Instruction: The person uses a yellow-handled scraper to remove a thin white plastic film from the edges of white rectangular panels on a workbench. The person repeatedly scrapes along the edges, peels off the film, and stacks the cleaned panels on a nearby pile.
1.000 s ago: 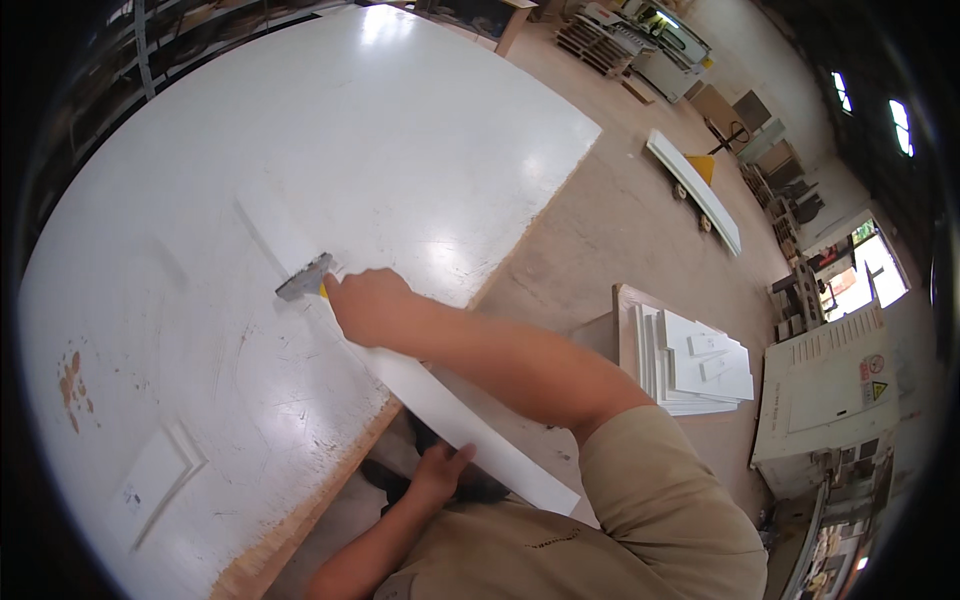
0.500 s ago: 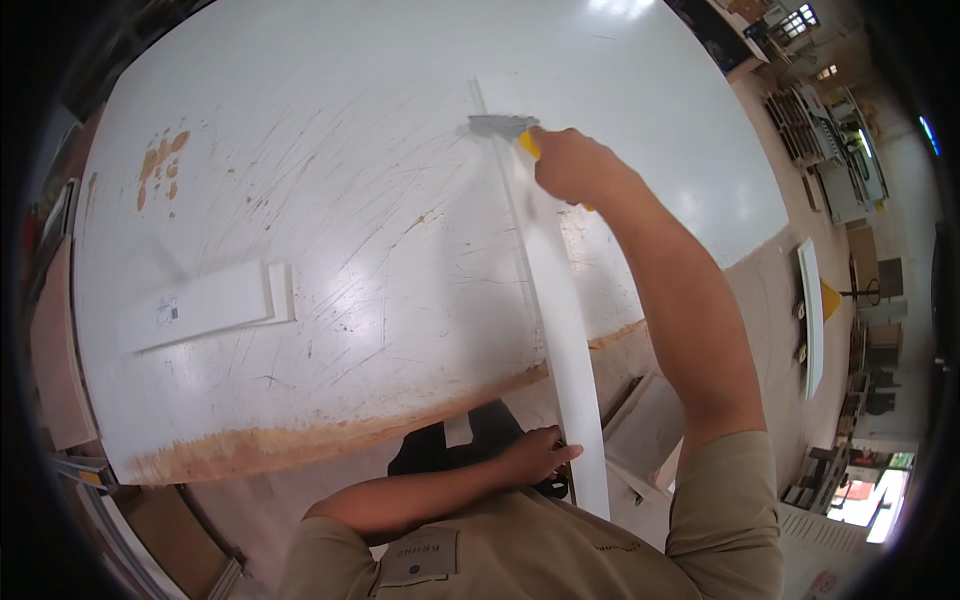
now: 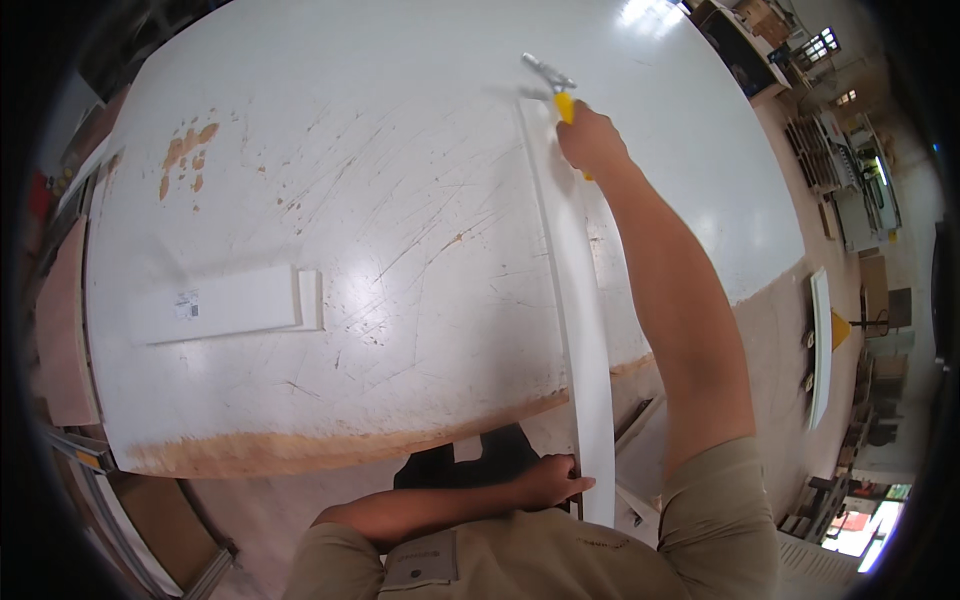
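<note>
Grip firm: left hand (image 3: 553, 480) still grasps the near end of white strip (image 3: 588, 370) | strip lies on table (image 3: 350, 210), jutting off its front edge | right hand (image 3: 592, 142) clasps yellow-handled scraper (image 3: 565, 106), head now askew beyond strip's far end, no longer across it

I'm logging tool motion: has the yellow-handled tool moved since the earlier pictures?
Yes: judged against the brown worn patch, the yellow-handled tool has moved farther forward.
</note>
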Available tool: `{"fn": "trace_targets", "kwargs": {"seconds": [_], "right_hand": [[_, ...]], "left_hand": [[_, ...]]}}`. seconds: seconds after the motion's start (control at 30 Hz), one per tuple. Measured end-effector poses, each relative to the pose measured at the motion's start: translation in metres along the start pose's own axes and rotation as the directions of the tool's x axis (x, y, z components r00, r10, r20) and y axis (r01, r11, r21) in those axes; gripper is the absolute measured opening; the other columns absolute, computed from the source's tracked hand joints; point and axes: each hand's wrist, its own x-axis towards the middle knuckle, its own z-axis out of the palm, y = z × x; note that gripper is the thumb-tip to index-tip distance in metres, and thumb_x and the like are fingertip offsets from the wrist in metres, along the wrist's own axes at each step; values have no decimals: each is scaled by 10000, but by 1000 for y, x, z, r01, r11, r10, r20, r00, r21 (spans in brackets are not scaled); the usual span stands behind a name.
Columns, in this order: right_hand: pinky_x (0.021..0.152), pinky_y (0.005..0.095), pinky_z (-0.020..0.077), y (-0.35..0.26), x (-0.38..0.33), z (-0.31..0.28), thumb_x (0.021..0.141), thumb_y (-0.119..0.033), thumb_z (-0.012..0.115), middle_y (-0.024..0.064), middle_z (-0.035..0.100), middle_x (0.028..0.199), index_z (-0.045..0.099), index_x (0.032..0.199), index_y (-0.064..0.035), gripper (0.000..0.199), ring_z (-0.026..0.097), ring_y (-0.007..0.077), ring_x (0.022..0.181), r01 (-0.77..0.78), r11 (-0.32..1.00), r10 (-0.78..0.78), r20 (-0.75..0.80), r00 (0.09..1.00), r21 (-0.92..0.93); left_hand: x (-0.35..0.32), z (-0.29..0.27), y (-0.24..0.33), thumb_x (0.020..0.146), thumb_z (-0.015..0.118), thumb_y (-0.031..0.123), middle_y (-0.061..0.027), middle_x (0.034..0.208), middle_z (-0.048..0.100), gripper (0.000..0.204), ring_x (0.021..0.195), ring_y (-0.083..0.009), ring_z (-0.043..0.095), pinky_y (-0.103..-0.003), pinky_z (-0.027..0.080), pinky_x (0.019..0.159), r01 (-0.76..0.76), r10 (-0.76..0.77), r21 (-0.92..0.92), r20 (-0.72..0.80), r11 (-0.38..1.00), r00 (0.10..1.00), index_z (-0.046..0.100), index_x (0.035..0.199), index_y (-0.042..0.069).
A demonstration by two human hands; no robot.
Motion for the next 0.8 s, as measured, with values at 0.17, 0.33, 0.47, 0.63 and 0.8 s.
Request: {"fn": "trace_targets", "kwargs": {"seconds": [0.17,0.33,0.47,0.63,0.8], "right_hand": [[661,442,524,43,-132,-5,912,-344,680,213,676,908,565,1033,12,393,680,333,748,-72,919,42,86,995,387],[915,375,486,64,-309,-22,837,-225,784,154,641,1066,581,1219,-6,486,621,232,996,-84,892,6,176,984,444],[843,348,507,64,-337,-36,734,-191,844,132,653,1050,572,1222,7,592,635,217,930,-213,851,97,255,962,479],[712,272,488,117,-322,5,806,-29,760,14,604,887,561,1026,-49,297,584,107,784,-335,350,161,296,942,875],[712,262,472,114,-337,22,835,11,737,-13,546,850,528,1030,-63,295,550,94,772,-419,279,295,337,894,864]], "left_hand": [[-14,1,20,894,684,326,-132,873,708,371,827,-263,703,-374,546,761,-99,168,262,-256,960,952,661,1074,3],[-30,4,64,854,639,336,-261,1371,490,643,1005,-422,643,-466,546,829,-167,337,398,-406,902,850,433,1331,-44],[-41,16,84,888,672,342,-309,1376,431,835,1117,-418,608,-446,531,887,-154,330,422,-382,893,863,220,1453,-77],[-44,4,69,926,712,250,-232,1276,563,705,1048,-243,658,-359,550,861,-274,216,-58,-468,960,857,268,1414,0],[-41,-6,56,923,723,201,-111,884,703,476,765,-123,665,-253,556,630,-109,-29,-233,-517,966,855,453,1238,-32]]}}
